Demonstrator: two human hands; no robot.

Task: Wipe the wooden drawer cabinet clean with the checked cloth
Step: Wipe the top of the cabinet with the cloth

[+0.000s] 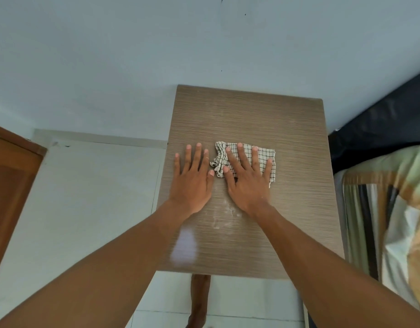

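I look down on the flat top of the wooden drawer cabinet, light brown with fine horizontal grain. A folded white cloth with a dark check lies near the middle of the top. My right hand lies flat on the cloth, fingers spread, pressing it onto the wood. My left hand rests flat on the bare wood just left of the cloth, holding nothing. Whitish dusty smears show on the wood below the hands. The drawers are hidden from this angle.
A pale wall stands behind the cabinet. A brown wooden door is at the far left. A bed with a patterned sheet and a dark headboard sits close on the right. White floor tiles and my foot show below the front edge.
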